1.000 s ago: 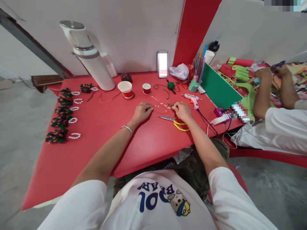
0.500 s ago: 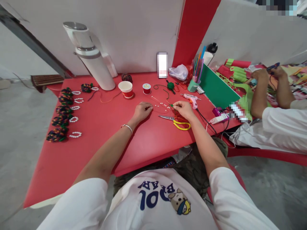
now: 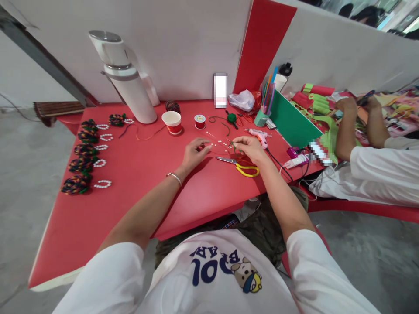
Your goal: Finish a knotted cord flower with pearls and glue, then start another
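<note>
My right hand point(image 3: 249, 148) pinches a short piece of green yarn point(image 3: 233, 146) between thumb and fingers, above the table to the right of loose white beads point(image 3: 224, 143). My left hand point(image 3: 196, 151) is on the other side of these beads, thumb and forefinger apart, tips close to a single bead. A fine red thread point(image 3: 220, 154) runs over the table between the hands. Scissors with yellow handles point(image 3: 248, 170) lie just below my right hand. A spool of red thread point(image 3: 200, 122) stands behind the beads.
Bundles of multicoloured yarn point(image 3: 81, 164) with white bead loops point(image 3: 102, 184) line the left side. A paper cup point(image 3: 172, 123), white flask point(image 3: 132, 93) and phone point(image 3: 220, 90) stand behind. A pink glue gun point(image 3: 259, 136) and a green divider point(image 3: 291, 120) are right; a co-worker's hands point(image 3: 347, 107) work beyond.
My left hand's thumb and forefinger have parted and moved slightly right. My right hand has shifted a little left, and more green yarn shows at its fingertips.
</note>
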`<state>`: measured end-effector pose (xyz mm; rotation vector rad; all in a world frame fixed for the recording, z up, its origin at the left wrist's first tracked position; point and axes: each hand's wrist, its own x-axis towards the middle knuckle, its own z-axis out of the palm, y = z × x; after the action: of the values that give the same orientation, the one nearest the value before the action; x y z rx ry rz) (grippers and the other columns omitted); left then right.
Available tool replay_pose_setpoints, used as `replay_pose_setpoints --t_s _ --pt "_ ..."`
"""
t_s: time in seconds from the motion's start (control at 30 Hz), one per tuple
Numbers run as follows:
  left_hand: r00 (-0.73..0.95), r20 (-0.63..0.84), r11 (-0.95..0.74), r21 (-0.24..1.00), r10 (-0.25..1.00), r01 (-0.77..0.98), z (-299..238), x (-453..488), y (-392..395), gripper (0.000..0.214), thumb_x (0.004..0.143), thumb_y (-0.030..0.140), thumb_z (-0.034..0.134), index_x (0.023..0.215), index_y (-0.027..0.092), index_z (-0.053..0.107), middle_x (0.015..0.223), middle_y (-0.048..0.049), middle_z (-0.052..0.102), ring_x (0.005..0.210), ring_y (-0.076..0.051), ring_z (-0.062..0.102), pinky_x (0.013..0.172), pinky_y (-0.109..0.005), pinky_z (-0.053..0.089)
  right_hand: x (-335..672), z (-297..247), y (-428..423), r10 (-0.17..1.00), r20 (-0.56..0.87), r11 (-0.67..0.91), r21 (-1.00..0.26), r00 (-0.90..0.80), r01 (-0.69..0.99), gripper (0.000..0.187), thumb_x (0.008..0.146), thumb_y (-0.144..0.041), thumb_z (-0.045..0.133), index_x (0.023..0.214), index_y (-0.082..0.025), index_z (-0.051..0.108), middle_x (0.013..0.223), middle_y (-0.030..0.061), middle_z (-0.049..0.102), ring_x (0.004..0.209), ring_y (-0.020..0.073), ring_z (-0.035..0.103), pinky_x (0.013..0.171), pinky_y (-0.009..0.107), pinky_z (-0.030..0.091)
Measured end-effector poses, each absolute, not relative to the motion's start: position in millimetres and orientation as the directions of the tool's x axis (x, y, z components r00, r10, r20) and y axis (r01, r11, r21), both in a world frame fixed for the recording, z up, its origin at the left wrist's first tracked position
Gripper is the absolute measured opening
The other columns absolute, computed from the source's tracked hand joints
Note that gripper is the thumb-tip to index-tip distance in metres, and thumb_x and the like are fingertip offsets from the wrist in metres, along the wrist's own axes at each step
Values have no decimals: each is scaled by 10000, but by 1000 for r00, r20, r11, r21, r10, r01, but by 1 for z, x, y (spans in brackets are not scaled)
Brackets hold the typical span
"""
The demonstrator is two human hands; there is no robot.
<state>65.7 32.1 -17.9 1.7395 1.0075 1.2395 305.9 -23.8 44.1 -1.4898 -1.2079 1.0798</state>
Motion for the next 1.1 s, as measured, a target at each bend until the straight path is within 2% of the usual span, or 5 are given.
replay_pose_setpoints --t_s 0.13,0.37,0.5,0.8,1.1 --pt "374 133 -125 991 918 -44 -15 72 14 586 743 580 805 1132 146 746 821 -68 749 593 -151 643 552 -291 545 261 35 -22 1000 -13 -12 -971 -2 238 236 775 -357 758 941 -192 730 812 2 745 713 123 646 620 220 502" --pt "245 7 44 978 969 -204 -21 59 14 514 650 577 868 869 121 776 738 -84 754 575 -182 684 562 -329 592 214 24 -18 995 19 45 -962 -99 270 214 870 -328 677 1044 -226 748 852 4 766 809 152 698 721 264 575" --pt "173 10 14 991 985 -136 -29 43 22 399 667 481 860 853 138 776 736 -78 759 622 -182 698 595 -314 595 223 20 -19 987 5 61 -937 -163 343 251 896 -281 668 1127 -250 761 947 26 794 870 162 733 814 311 598" --pt "85 45 -50 997 995 53 -29 36 38 218 722 354 782 820 161 765 815 -85 776 687 -184 686 576 -281 561 271 21 5 992 79 -23 -651 97 759 176 931 -280 658 1039 -237 791 984 35 818 900 188 742 882 325 563" --pt "327 -64 -14 973 943 232 17 -12 -9 307 829 474 731 836 173 792 816 -104 789 700 -209 705 619 -296 562 240 13 -8 975 92 213 -657 -204 723 286 916 -193 682 1187 -242 761 1205 53 785 1000 166 741 953 299 546"
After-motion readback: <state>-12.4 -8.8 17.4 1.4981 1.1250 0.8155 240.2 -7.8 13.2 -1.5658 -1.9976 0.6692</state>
